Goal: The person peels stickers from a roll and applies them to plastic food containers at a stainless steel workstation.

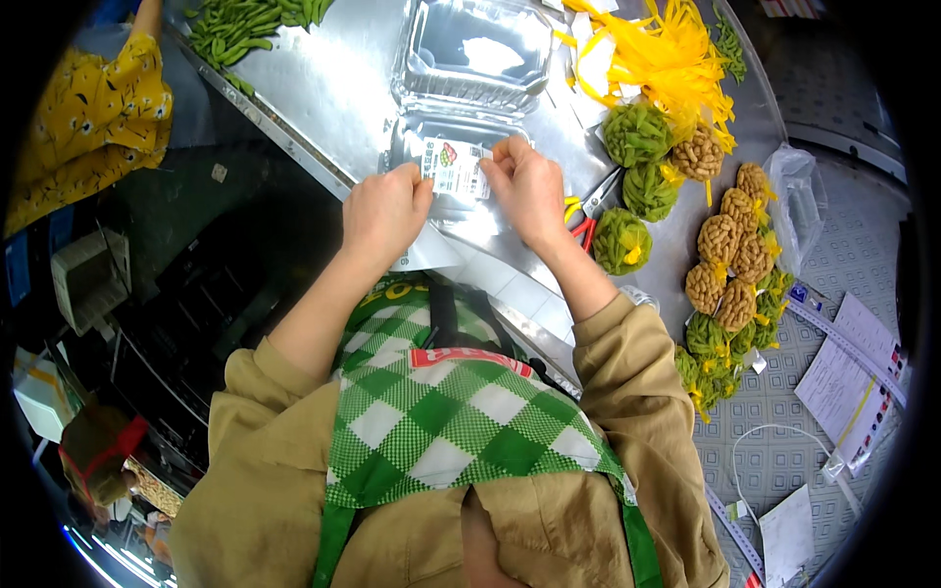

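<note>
My left hand (384,216) and my right hand (530,192) pinch opposite ends of a white printed label (456,170), stretched between them. Beneath it an open clear plastic clamshell box (476,71) lies on the metal table, its lid folded back away from me. Whether the label touches the box, I cannot tell. Close to my right wrist are scissors (600,194) with red and yellow handles, among round green pod bundles (621,241). A pale sheet (428,251) shows below my left hand at the table edge.
Loose green pods (235,37) are heaped at the far left of the table. Yellow ribbons (667,54) pile up at the far right. Tan, peanut-like bundles (720,238) line the right edge near a clear bag (796,196). Someone in a yellow sleeve (108,103) stands at the left.
</note>
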A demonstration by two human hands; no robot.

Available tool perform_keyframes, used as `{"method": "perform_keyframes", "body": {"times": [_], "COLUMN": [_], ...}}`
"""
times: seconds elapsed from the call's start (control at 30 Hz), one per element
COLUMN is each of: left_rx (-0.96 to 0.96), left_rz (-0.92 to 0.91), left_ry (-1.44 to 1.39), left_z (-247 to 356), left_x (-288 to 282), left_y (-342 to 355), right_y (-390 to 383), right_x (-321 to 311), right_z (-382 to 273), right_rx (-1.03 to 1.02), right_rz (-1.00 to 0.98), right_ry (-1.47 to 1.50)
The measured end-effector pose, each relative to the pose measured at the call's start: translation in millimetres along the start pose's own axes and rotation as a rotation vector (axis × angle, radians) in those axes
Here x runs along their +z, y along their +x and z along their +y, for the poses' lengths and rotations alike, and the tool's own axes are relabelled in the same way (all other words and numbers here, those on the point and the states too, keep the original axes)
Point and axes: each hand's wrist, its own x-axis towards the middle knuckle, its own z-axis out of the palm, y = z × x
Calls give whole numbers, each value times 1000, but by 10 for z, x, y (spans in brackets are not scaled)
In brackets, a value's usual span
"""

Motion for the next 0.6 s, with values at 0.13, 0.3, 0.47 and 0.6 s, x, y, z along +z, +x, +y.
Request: {"method": "perform_keyframes", "body": {"times": [0.13,0.3,0.47,0.6], "left_rx": [9,21,48,-31], "left_rz": [-2,-16,-89,-254], "left_ry": [32,95,142,14], "left_z": [17,32,-41,-139], "left_x": [3,14,-133,-340], "left_y": [14,32,-7,-33], "right_y": [-1,14,170,784], "right_x": [25,41,-205,-424], "right_z": [-1,34,-74,-173], "right_rx": [-19,-49,-66,-631], "right_rz": [12,-14,5,261], "right_ry": [-66,-137,-319,-396]}}
